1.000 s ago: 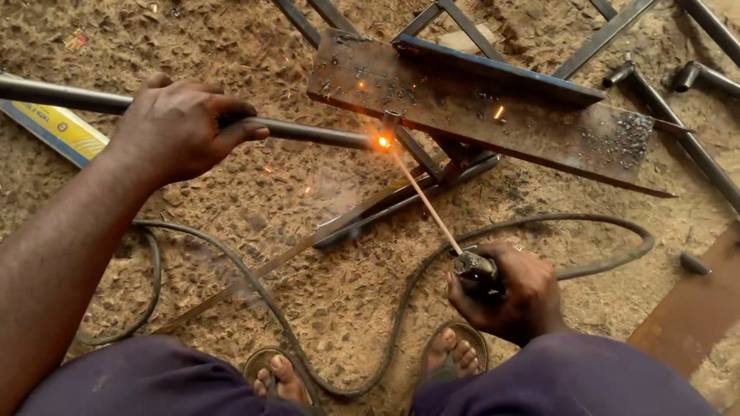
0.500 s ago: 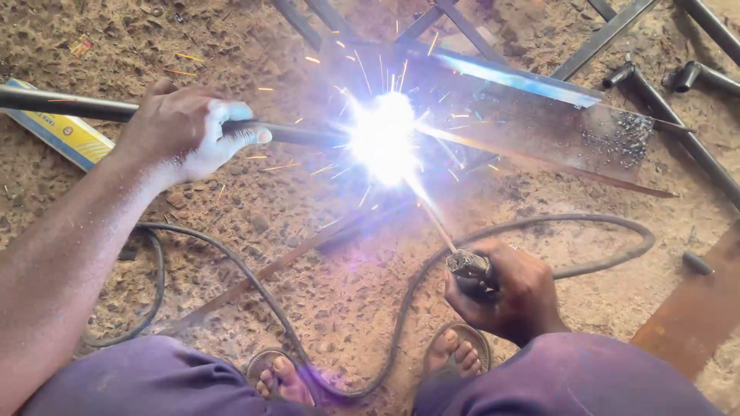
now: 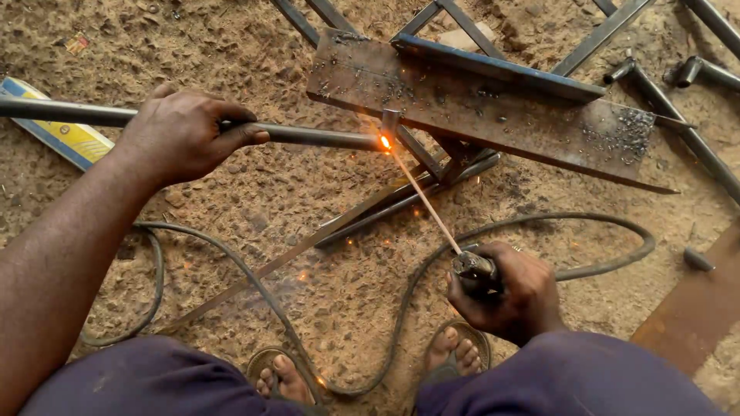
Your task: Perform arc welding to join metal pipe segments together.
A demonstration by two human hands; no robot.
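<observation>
Head view, looking down at sandy ground between my knees. My left hand (image 3: 181,132), in the upper left of the frame, is wrapped around a long round steel rod (image 3: 308,137), fingers curled over the top and thumb pressed along it. The rod runs level from the left edge toward the centre, where its end meets a small upright metal tab (image 3: 391,122) at the near edge of a rusty flat steel plate (image 3: 493,123).

My right hand (image 3: 512,296), lower right of centre, is clenched tight around a welding electrode holder (image 3: 474,270). A thin electrode stick (image 3: 424,202) slants up and left from the holder to the rod's end, where a small orange glow (image 3: 385,142) burns at the joint. A few orange sparks lie scattered on the ground below it.

A dark cable (image 3: 586,231) loops from the holder across the lower half of the frame. The plate lies across a frame of dark steel bars (image 3: 493,65) at the top centre. A yellow and blue packet (image 3: 62,135) lies at the left edge under the rod. My sandalled feet (image 3: 455,350) show at the bottom.
</observation>
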